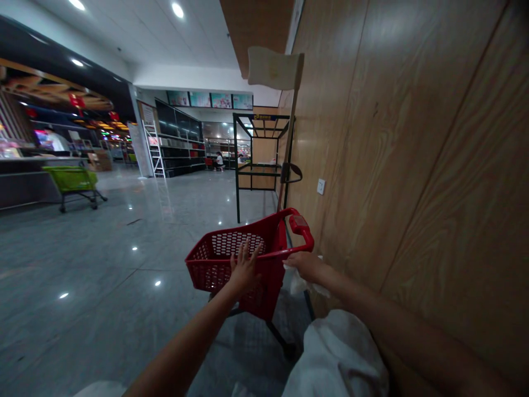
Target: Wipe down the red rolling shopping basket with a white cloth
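A small red plastic shopping cart (219,259) stands on the grey tiled floor just ahead of me, beside a wooden wall. My left hand (243,267) rests on the near rim of its basket with the fingers spread. My right hand (305,266) is closed on a white cloth (297,282) right under the cart's red handle (301,229). A pole with a pale flag (273,69) rises from the cart's far side.
The wood-panelled wall (413,165) runs along my right with a white socket (320,186). A dark metal shelf frame (258,165) stands ahead by the wall. A green cart (72,182) and a stepladder (155,149) are at the far left. A person crouches far back.
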Available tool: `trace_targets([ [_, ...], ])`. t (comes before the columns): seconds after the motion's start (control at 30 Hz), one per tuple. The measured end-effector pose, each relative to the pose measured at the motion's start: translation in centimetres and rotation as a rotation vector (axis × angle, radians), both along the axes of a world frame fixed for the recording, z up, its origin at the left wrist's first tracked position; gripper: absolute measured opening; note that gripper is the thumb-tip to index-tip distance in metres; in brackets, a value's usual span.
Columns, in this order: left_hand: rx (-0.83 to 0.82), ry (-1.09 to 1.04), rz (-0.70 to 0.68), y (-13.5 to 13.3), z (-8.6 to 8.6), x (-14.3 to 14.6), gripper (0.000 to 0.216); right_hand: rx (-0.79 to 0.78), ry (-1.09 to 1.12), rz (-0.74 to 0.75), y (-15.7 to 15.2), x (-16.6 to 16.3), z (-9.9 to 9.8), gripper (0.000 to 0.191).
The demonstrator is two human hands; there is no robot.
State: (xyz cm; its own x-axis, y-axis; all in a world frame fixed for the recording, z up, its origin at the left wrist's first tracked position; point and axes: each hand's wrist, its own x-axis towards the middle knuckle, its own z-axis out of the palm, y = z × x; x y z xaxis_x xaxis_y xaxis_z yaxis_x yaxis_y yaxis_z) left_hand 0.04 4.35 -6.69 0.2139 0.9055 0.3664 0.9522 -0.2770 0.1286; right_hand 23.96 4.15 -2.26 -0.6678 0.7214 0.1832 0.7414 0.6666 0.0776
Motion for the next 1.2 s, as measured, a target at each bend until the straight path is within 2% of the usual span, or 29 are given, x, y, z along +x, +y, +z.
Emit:
trace_targets([
  [0.07, 0.040, -0.029, -0.100, -0.8, 1.2, 2.1, 0.091, 0.066, 0.024, -0.055, 0.0, 1.0, 1.5, 0.044],
  [0.17, 0.065, -0.067, -0.173, -1.1, 2.6, 4.5, 0.089, 0.253, 0.140, -0.151, 0.2, 2.3, 3.2, 0.046],
  [0.27, -0.028, -0.098, -0.240, -0.3, 2.9, 6.7, 0.084, 0.274, 0.180, -0.189, 0.6, 2.0, 2.7, 0.051],
  [0.37, -0.101, -0.166, -0.279, 0.4, 1.9, 7.9, 0.080, 0.174, 0.183, -0.147, 0.9, 1.1, 1.1, 0.055],
  [0.5, 0.061, -0.243, -0.291, 0.3, -0.7, 7.4, 0.073, 0.142, 0.171, -0.021, 1.6, 1.8, 0.6, 0.056],
  [0.6, 0.156, -0.283, -0.283, -0.4, -2.4, 6.3, 0.072, 0.179, 0.126, -0.039, 2.2, 3.3, 1.2, 0.053],
  [0.7, 0.226, -0.322, -0.295, -1.5, -3.4, 5.3, 0.071, 0.206, 0.147, -0.082, 2.0, 3.6, 1.0, 0.056],
  [0.77, 0.248, -0.356, -0.322, -2.6, -3.4, 4.3, 0.070, 0.213, 0.182, -0.030, 1.0, 2.8, 0.2, 0.061],
  [0.87, 0.237, -0.409, -0.354, -4.3, -2.1, 2.1, 0.059, 0.225, 0.210, 0.102, -0.6, 1.5, -0.7, 0.065],
  [0.97, 0.140, -0.424, -0.304, -5.7, 0.7, 0.0, 0.037, 0.260, 0.176, 0.153, -0.5, 1.5, -0.2, 0.058],
  [1.07, 0.001, -0.347, -0.136, -6.5, 4.0, -0.2, 0.028, 0.274, 0.155, -0.017, 0.9, 1.6, 0.9, 0.054],
  [1.13, 0.057, -0.276, -0.104, -6.8, 5.3, 1.3, 0.030, 0.244, 0.197, -0.136, 1.6, 0.9, 1.2, 0.055],
  [1.2, 0.134, -0.182, -0.111, -6.8, 5.4, 3.5, 0.042, 0.212, 0.260, -0.125, 1.3, -0.1, 1.1, 0.056],
])
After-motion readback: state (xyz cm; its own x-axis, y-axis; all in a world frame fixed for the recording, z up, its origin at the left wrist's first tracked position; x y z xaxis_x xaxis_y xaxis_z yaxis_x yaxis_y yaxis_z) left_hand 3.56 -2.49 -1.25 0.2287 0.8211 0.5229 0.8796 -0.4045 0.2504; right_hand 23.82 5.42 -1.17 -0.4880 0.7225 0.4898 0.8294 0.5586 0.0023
